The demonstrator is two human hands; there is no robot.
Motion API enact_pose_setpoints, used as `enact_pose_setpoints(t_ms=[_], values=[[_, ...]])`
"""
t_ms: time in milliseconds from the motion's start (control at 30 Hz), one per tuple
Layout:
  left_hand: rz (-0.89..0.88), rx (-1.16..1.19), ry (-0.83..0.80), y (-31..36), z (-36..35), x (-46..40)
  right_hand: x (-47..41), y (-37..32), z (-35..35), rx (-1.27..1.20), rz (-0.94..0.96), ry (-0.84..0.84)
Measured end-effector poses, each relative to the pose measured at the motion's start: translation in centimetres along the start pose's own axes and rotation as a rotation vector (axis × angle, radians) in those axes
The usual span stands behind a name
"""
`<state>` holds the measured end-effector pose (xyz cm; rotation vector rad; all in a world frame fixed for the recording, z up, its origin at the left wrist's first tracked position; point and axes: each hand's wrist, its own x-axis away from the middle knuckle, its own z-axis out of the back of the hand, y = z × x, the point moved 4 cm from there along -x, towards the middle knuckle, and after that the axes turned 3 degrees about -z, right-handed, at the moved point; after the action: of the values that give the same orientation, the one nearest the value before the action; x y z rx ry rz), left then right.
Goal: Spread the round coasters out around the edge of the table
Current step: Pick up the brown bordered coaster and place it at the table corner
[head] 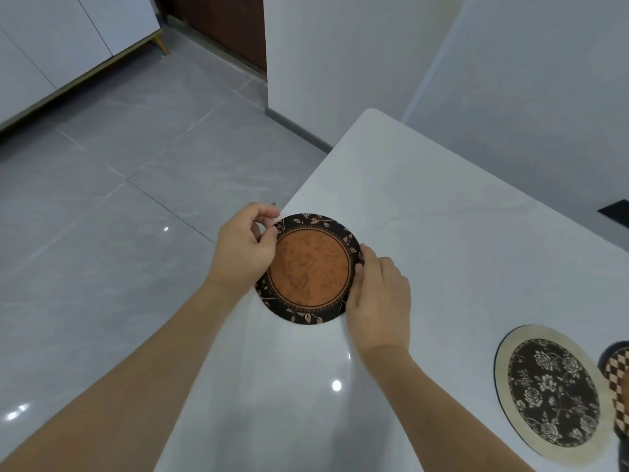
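A round coaster [309, 269] with an orange centre and a black leaf-patterned rim lies at the left edge of the white table [442, 212], its left part reaching over the edge. My left hand [243, 248] pinches its upper left rim. My right hand [377, 294] rests its fingers against the right rim. A larger beige coaster with a black floral centre [551, 391] lies flat near the right. A checkered coaster [619, 383] is cut off by the right border.
Grey tiled floor [119, 185] lies left of the table. White cabinets [51, 46] stand at the far left, a white wall [527, 80] rises behind the table, and a dark object [616, 212] sits at the right edge.
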<state>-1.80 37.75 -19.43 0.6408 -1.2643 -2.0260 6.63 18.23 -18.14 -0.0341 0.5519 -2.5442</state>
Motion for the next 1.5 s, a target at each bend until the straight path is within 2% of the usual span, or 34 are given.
enact_pose_setpoints(t_ms=[100,233,300,700,1200,1500], values=[[-0.030,-0.037,0.008,0.2,-0.2,0.1,0.1,0.0,0.1,-0.004,-0.009,0.000],[-0.139,-0.275,0.057,0.8,-0.5,0.6,0.1,-0.1,0.2,-0.018,-0.022,-0.024],[-0.163,-0.319,0.075,1.0,-0.5,0.7,0.1,-0.2,0.3,-0.020,-0.024,-0.030],[-0.210,-0.351,0.091,0.9,-0.6,0.8,0.3,-0.2,0.2,-0.039,0.037,0.020],[-0.219,-0.452,0.075,1.0,-0.9,0.8,0.3,-0.3,0.5,-0.085,0.027,0.030],[-0.229,-0.483,0.064,1.6,-0.9,1.0,0.1,-0.2,0.1,0.006,-0.005,0.043]])
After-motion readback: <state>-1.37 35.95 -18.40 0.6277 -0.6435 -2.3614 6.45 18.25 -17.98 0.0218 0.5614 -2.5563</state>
